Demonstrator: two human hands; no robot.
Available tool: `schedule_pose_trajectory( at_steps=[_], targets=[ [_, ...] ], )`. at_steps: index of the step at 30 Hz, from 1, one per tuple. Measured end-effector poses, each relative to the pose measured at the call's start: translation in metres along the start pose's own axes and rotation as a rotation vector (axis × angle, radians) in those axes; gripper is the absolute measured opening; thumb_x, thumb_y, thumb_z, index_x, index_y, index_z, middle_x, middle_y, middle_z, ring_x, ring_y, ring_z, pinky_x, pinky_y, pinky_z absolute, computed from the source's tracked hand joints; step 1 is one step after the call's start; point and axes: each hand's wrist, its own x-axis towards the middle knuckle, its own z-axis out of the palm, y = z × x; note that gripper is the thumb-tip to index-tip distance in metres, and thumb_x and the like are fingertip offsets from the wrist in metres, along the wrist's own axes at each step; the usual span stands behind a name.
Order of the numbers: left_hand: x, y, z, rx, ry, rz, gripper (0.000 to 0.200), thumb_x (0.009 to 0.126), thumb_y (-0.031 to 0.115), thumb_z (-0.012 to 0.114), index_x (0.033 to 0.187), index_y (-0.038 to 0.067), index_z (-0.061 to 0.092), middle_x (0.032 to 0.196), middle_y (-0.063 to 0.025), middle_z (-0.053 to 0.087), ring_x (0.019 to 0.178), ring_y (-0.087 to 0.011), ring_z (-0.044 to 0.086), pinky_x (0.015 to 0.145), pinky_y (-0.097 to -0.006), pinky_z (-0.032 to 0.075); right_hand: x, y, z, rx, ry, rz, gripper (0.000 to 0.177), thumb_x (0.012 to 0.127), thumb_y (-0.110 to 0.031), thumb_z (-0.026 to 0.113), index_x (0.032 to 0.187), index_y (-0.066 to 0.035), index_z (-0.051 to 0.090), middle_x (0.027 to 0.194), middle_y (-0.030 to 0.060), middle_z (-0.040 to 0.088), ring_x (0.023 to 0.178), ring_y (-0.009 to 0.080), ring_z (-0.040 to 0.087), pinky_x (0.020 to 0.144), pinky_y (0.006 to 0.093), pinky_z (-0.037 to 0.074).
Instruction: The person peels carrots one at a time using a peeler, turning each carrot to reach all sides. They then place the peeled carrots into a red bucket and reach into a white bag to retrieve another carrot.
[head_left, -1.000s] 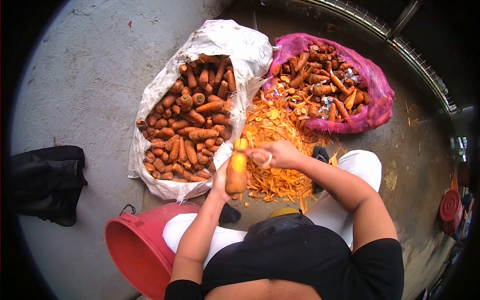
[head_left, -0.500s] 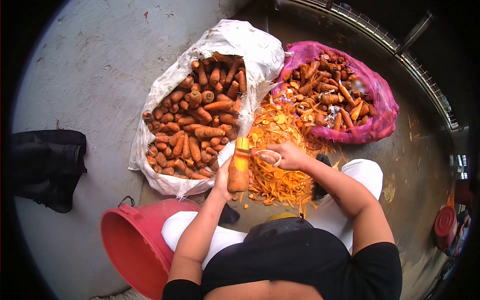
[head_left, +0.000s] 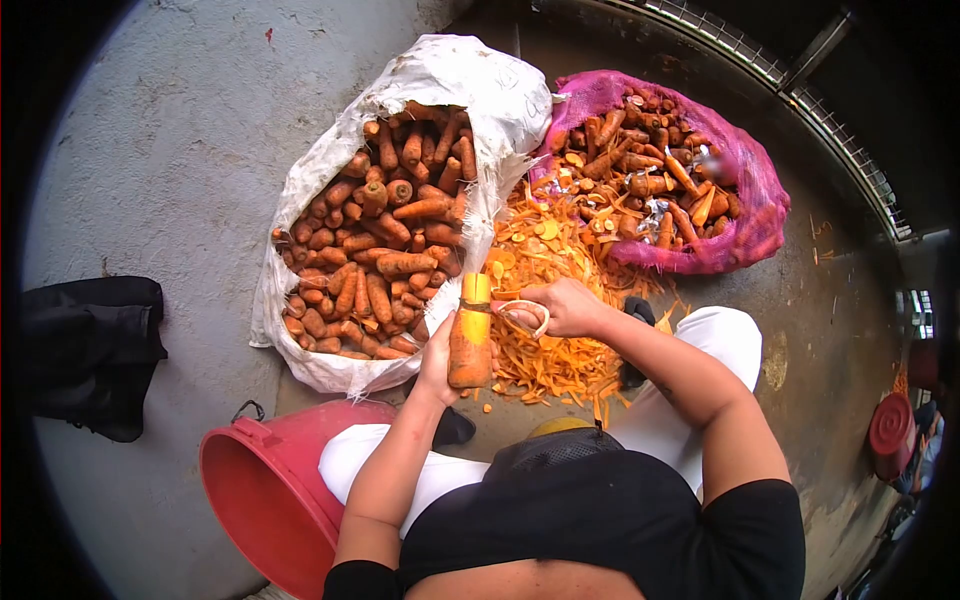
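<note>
A thick carrot point(head_left: 469, 352) stands nearly upright in front of me, its upper part bare yellow-orange and its lower part with rough skin. My left hand point(head_left: 436, 366) is closed around its left side, the far fingers partly hidden behind it. In my right hand point(head_left: 566, 306) is a peeler point(head_left: 540, 322) with a pale loop handle, its blade end against the upper part of the carrot. A heap of orange peelings point(head_left: 545, 355) lies on the floor just beyond and below both hands.
A white sack point(head_left: 300, 215) full of unpeeled carrots lies ahead on the left. Ahead right is a pink mesh sack point(head_left: 768, 215) with carrots and scraps. A red bucket point(head_left: 262, 470) lies tipped by my left leg. Dark cloth point(head_left: 95, 345) hangs at far left.
The peeler's blade end has shifted slightly down along the carrot, with my right hand moving a little. The carrot stays in my left hand. The whole view has shifted slightly.
</note>
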Motion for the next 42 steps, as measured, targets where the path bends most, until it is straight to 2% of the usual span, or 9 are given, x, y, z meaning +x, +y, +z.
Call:
schedule_pose_trajectory(
  at_steps=[7, 11, 15, 16, 19, 24, 33, 39, 42],
  targets=[
    [0.001, -0.004, -0.003, 0.039, 0.060, -0.008, 0.047, 0.099, 0.047, 0.029, 0.110, 0.009, 0.055, 0.075, -0.0130, 0.063, 0.058, -0.0241, 0.064, 0.052, -0.0352, 0.054, 0.002, 0.009, 0.004, -0.018, 0.022, 0.066, 0.040, 0.089, -0.055, 0.052, 0.100, -0.021, 0.070, 0.067, 0.0148, 0.064, 0.060, 0.0343, 0.062, 0.057, 0.0448, 0.048],
    [-0.009, -0.005, 0.005, 0.051, 0.030, -0.038, 0.046, 0.099, 0.046, 0.030, 0.110, 0.008, 0.054, 0.075, -0.0145, 0.062, 0.059, -0.0256, 0.064, 0.053, -0.0374, 0.055, 0.006, 0.050, -0.006, -0.001, 0.021, 0.335, 0.044, 0.088, -0.054, 0.053, 0.105, -0.017, 0.070, 0.087, 0.0161, 0.069, 0.079, 0.0335, 0.066, 0.070, 0.0440, 0.051],
    [-0.010, -0.004, -0.004, 0.001, -0.054, -0.037, 0.049, 0.100, 0.047, 0.029, 0.116, 0.006, 0.051, 0.080, -0.0156, 0.063, 0.064, -0.0266, 0.065, 0.060, -0.0393, 0.055, 0.009, 0.068, 0.017, 0.104, 0.123, 0.317, 0.050, 0.088, -0.056, 0.052, 0.099, -0.010, 0.069, 0.085, 0.0209, 0.067, 0.080, 0.0373, 0.065, 0.070, 0.0444, 0.050],
    [-0.008, -0.001, -0.003, -0.009, -0.045, -0.029, 0.050, 0.100, 0.048, 0.029, 0.116, 0.006, 0.051, 0.081, -0.0154, 0.063, 0.065, -0.0265, 0.065, 0.061, -0.0395, 0.056, 0.010, 0.061, 0.006, 0.105, -0.031, 0.443, 0.051, 0.088, -0.057, 0.051, 0.097, -0.010, 0.069, 0.076, 0.0212, 0.066, 0.073, 0.0369, 0.064, 0.066, 0.0442, 0.049],
    [-0.002, 0.002, -0.010, -0.043, -0.038, -0.026, 0.051, 0.099, 0.051, 0.029, 0.115, 0.008, 0.052, 0.082, -0.0144, 0.063, 0.069, -0.0263, 0.065, 0.063, -0.0398, 0.055, 0.023, 0.052, 0.008, 0.541, -0.015, 0.618, 0.050, 0.089, -0.056, 0.050, 0.097, -0.011, 0.068, 0.068, 0.0191, 0.063, 0.065, 0.0333, 0.063, 0.062, 0.0427, 0.048],
    [0.003, 0.001, -0.012, -0.114, -0.028, -0.037, 0.052, 0.099, 0.052, 0.030, 0.112, 0.007, 0.053, 0.081, -0.0142, 0.063, 0.066, -0.0267, 0.064, 0.061, -0.0396, 0.054, 0.011, 0.012, 0.001, 0.230, 0.133, 0.014, 0.043, 0.091, -0.055, 0.050, 0.102, -0.017, 0.066, 0.067, 0.0164, 0.062, 0.063, 0.0345, 0.062, 0.058, 0.0442, 0.046],
    [-0.001, 0.001, 0.008, 0.047, -0.040, 0.008, 0.051, 0.099, 0.051, 0.030, 0.111, 0.008, 0.053, 0.076, -0.0130, 0.062, 0.061, -0.0229, 0.063, 0.057, -0.0333, 0.054, -0.002, 0.006, -0.002, 0.178, 0.040, -0.032, 0.044, 0.090, -0.055, 0.052, 0.103, -0.017, 0.068, 0.066, 0.0173, 0.061, 0.059, 0.0359, 0.060, 0.056, 0.0448, 0.047],
    [-0.003, -0.002, 0.007, 0.040, -0.043, -0.004, 0.052, 0.099, 0.051, 0.029, 0.124, 0.011, 0.050, 0.075, -0.0122, 0.061, 0.061, -0.0209, 0.063, 0.053, -0.0327, 0.054, -0.003, 0.009, 0.001, 0.066, 0.041, -0.011, 0.043, 0.089, -0.057, 0.051, 0.104, -0.020, 0.068, 0.062, 0.0164, 0.060, 0.056, 0.0351, 0.060, 0.053, 0.0448, 0.046],
    [-0.003, -0.003, 0.004, 0.003, 0.000, -0.037, 0.049, 0.099, 0.049, 0.030, 0.112, 0.008, 0.053, 0.074, -0.0133, 0.062, 0.059, -0.0239, 0.063, 0.055, -0.0349, 0.053, 0.000, 0.012, -0.001, 0.003, -0.006, 0.052, 0.042, 0.089, -0.056, 0.051, 0.105, -0.021, 0.069, 0.065, 0.0164, 0.062, 0.059, 0.0340, 0.061, 0.055, 0.0447, 0.048]
  ],
)
